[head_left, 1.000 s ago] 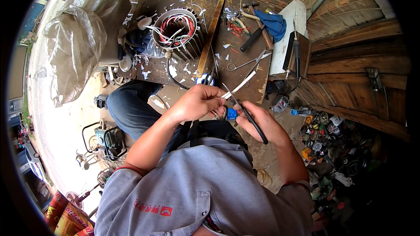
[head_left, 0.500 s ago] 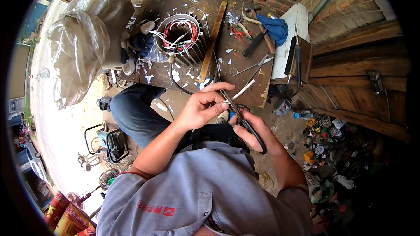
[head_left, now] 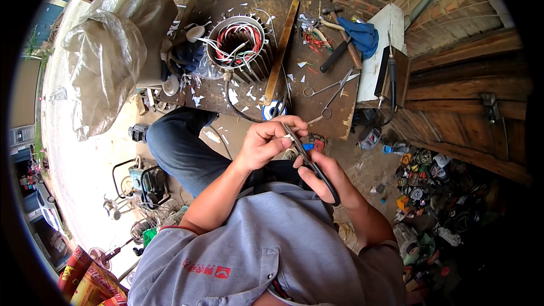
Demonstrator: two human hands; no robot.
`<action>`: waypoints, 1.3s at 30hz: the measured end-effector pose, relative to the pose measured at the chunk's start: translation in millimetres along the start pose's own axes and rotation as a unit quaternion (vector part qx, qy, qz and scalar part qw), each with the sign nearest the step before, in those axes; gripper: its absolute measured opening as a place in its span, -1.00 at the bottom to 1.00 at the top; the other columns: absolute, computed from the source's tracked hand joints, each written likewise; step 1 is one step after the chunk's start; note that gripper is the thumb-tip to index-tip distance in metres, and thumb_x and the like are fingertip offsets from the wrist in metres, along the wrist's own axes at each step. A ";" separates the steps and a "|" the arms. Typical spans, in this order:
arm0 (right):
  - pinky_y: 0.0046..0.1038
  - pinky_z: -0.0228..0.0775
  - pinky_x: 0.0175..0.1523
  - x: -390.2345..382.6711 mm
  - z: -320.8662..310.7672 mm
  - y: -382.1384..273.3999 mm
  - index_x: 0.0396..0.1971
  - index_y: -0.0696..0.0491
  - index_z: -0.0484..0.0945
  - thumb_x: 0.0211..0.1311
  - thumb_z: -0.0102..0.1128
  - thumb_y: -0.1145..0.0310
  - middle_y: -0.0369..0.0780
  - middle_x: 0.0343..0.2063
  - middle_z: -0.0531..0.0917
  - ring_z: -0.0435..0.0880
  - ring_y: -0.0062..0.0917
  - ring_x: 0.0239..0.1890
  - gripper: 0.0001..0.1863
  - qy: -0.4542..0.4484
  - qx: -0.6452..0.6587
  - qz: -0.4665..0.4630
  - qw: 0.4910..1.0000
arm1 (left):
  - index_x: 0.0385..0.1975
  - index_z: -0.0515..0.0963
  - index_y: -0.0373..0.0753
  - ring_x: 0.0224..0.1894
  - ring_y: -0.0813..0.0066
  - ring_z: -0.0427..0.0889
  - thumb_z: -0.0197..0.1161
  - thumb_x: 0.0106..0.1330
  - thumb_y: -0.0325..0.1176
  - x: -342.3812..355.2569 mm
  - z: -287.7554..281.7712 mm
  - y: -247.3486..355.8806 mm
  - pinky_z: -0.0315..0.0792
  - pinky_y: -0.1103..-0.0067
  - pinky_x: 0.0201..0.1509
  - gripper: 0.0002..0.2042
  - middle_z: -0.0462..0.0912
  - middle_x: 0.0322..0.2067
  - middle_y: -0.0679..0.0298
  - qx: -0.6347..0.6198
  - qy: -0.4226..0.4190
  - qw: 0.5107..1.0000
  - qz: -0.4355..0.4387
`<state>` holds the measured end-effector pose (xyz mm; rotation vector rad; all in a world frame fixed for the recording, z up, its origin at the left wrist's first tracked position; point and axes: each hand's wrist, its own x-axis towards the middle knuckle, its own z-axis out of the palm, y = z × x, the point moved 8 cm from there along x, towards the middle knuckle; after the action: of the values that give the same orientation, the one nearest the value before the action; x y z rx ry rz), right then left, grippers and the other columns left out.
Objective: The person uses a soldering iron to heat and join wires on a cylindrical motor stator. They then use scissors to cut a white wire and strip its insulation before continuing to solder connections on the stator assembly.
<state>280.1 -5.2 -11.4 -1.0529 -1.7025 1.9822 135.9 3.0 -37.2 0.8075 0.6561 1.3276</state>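
Observation:
My right hand (head_left: pixel 324 177) is closed round a pair of dark-handled scissors (head_left: pixel 316 173), whose blades point up toward my left hand (head_left: pixel 265 140). The fingers of my left hand pinch a small white strip (head_left: pixel 288 137) right at the blades. Only a short bit of the strip shows; the rest is hidden by the fingers. Beyond my hands, a finned motor housing (head_left: pixel 256 72) stands on the wooden table (head_left: pixel 334 114), with red, white and green wires (head_left: pixel 258 39) inside its round opening.
A long wooden stick (head_left: pixel 282 51) lies beside the motor. Another pair of scissors (head_left: pixel 330 92), a hammer (head_left: pixel 350 54) and a blue cloth (head_left: pixel 361 38) are at the right. A soldering iron (head_left: pixel 391 73) rests near the white board. Paper scraps litter the table; plastic-covered goods (head_left: pixel 107 51) stand left.
The longer white piece that stuck out past the scissor blades is gone from view. The scissors' blades look closer together, and my hands remain close to each other.

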 end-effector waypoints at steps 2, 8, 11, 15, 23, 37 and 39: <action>-0.56 0.24 -0.43 0.5 -0.3 -4.9 -0.18 0.19 0.52 0.33 0.17 0.46 -0.37 -0.56 0.51 0.40 -0.74 -0.53 -0.86 0.006 -0.015 -0.008 1.000 | -0.40 0.56 -0.36 0.11 0.21 0.58 0.26 0.35 -0.45 -1.0 -0.4 -0.6 0.43 0.35 0.24 -0.88 0.49 0.09 -0.06 -0.006 0.001 1.000 -0.003; -0.57 0.53 -0.30 -5.5 -20.8 -5.9 0.12 0.22 0.32 0.39 0.17 0.35 -0.09 -0.27 0.69 0.67 -0.57 -0.40 -0.58 0.129 0.168 -0.056 0.976 | -0.40 0.55 -0.31 0.10 0.27 0.58 0.26 0.36 -0.38 -5.8 -5.0 -3.2 0.39 0.40 0.31 -0.86 0.50 0.09 0.00 -0.180 0.062 0.982 -0.015; -0.51 0.54 -0.30 18.6 -48.3 4.9 0.12 0.22 0.29 0.37 0.21 0.35 -0.03 -0.25 0.68 0.67 -0.53 -0.38 -0.55 0.262 0.221 -0.073 0.937 | -0.37 0.54 -0.31 0.09 0.28 0.59 0.24 0.37 -0.37 -8.5 3.2 -5.4 0.41 0.40 0.30 -0.86 0.51 0.07 0.01 -0.234 0.073 0.968 -0.047; -0.46 0.55 -0.32 31.2 -52.7 9.1 0.11 0.23 0.30 0.31 0.22 0.50 -0.08 -0.36 0.65 0.66 -0.50 -0.47 -0.57 0.270 0.258 -0.062 0.926 | -0.35 0.51 -0.32 0.08 0.26 0.62 0.19 0.41 -0.39 -14.3 9.9 -15.1 0.47 0.40 0.26 -0.87 0.51 0.07 -0.01 -0.233 0.048 0.967 -0.087; -0.56 0.53 -0.34 47.0 -60.1 -43.1 0.06 0.20 0.37 0.23 0.22 0.58 -0.19 -0.43 0.65 0.65 -0.59 -0.47 -0.60 0.135 0.072 0.010 0.988 | -0.02 0.43 -0.29 -0.15 0.31 0.74 0.02 0.54 -0.24 -15.9 -20.9 -17.0 0.67 0.63 -0.31 -0.76 0.64 -0.01 0.05 -0.042 0.081 0.950 -0.299; -0.43 0.51 -0.23 69.0 -51.9 -44.9 0.06 0.20 0.44 0.20 0.28 0.50 -0.16 -0.41 0.65 0.67 -0.49 -0.37 -0.58 0.107 -0.119 -0.087 0.983 | -0.04 0.48 -0.30 -0.17 0.45 0.73 0.23 0.43 -0.37 1.0 2.3 -14.3 0.62 0.65 -0.10 -0.78 0.70 -0.21 0.20 0.004 0.054 0.946 -0.320; -0.43 0.51 -0.23 59.9 -62.1 -49.1 0.10 0.20 0.42 0.27 0.29 0.43 -0.14 -0.38 0.66 0.67 -0.49 -0.35 -0.57 0.188 -0.158 -0.145 0.958 | -0.06 0.50 -0.30 -0.20 0.48 0.73 0.25 0.41 -0.36 3.0 -4.1 -12.8 0.61 0.67 -0.11 -0.79 0.70 -0.23 0.22 0.019 0.080 0.948 -0.306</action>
<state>272.8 90.3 15.0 -1.1175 -1.8608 1.2640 140.4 5.8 -49.9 0.4660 0.9702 0.8151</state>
